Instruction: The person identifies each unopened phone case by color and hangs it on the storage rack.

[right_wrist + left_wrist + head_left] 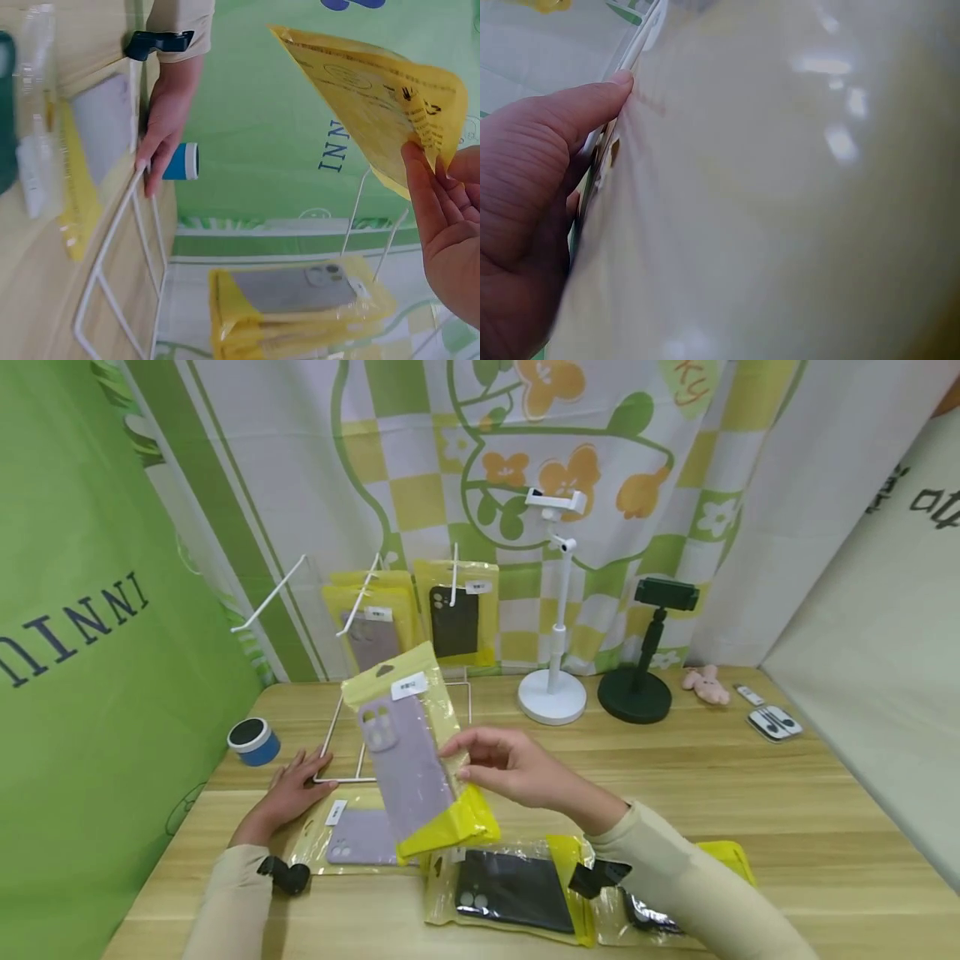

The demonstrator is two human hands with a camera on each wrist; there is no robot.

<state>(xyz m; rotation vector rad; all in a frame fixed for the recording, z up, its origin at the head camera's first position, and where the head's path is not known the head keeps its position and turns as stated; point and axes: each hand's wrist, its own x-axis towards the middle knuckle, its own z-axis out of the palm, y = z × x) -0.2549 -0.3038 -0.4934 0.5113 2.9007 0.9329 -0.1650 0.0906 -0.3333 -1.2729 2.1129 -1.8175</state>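
My right hand (517, 768) pinches the side edge of a yellow and clear pouch holding a lilac phone case (408, 760). It is raised and tilted in front of the white wire display rack (345, 777); the right wrist view shows the pouch's printed yellow back (375, 97). My left hand (296, 789) rests on the table at the rack base's front left corner, fingers extended, thumb by the wire. Another packed lilac phone case (363, 837) lies just in front of it. Glossy plastic (780, 187) fills most of the left wrist view beside my thumb.
Packed cases (375, 627) and a packed black case (455, 618) hang from the rack's hooks. Another packed black case (513, 893) lies in front. A blue jar (253, 742) stands at left; white (552, 693) and dark green (635, 693) phone stands, plus boxed earphones (775, 723), at right.
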